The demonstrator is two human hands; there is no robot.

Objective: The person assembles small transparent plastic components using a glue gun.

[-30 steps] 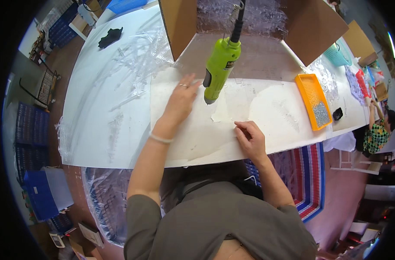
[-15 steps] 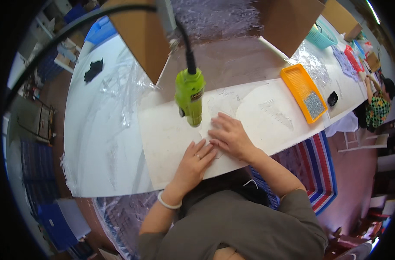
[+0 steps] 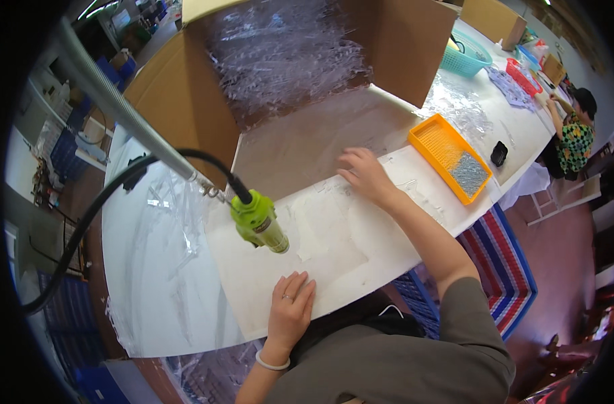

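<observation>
My left hand (image 3: 291,306) lies with its fingers laid out on the pale board (image 3: 253,289), close to the near edge, and holds nothing I can see. Farther off, my right hand (image 3: 367,176) hovers near the board's far edge, its fingers loosely bent and apart, with nothing visible in them. Between the hands and to the left, a lime-green power screwdriver (image 3: 258,221) hangs tip down from a coiled spring (image 3: 128,108), its black cable looping away. A thin whitish flat patch (image 3: 311,232) lies on the board beside the screwdriver's tip.
An orange tray (image 3: 448,158) with small silvery metal pieces sits right of my right hand. Behind stands an open cardboard box (image 3: 186,101) with clear plastic film (image 3: 286,54). A teal basket (image 3: 465,57) and a black object (image 3: 498,153) are at right; a person (image 3: 576,131) sits beyond.
My hands, together on the board before, are now apart: the right has moved away toward the box, the left stays near the front edge. The view has shifted, showing the screwdriver lower and farther left.
</observation>
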